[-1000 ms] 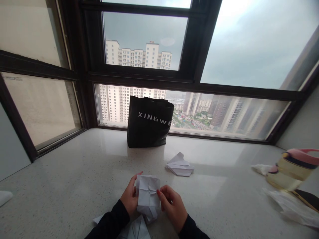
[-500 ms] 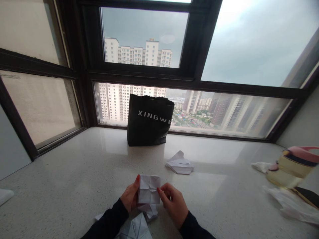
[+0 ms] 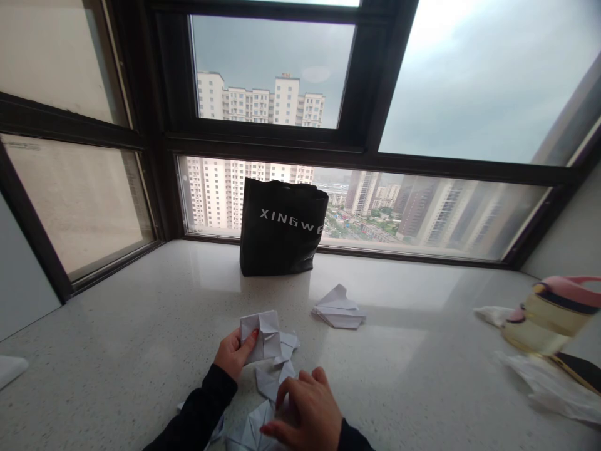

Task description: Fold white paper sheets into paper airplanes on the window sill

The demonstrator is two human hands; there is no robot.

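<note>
A folded white paper square (image 3: 267, 335) is pinched in my left hand (image 3: 235, 352), its thumb lying across the front. Lower and to the right, my right hand (image 3: 307, 407) has its fingers curled and apart, with the thumb over a creased folded paper (image 3: 253, 429) at the bottom edge. No object shows between those fingers. More folded paper pieces (image 3: 268, 381) lie between the two hands, partly hidden by the right one. Farther forward on the white speckled counter rests a separate folded paper (image 3: 339, 307).
A black bag (image 3: 284, 228) stands by the window. At the right are a bottle with a pink lid (image 3: 547, 316), crumpled clear plastic (image 3: 554, 388) and a dark flat object (image 3: 580, 369). Something white (image 3: 12, 371) lies at the left edge.
My left hand has moved slightly left and up with the paper square. My right hand has let go of the square and come down toward the papers near the bottom edge.
</note>
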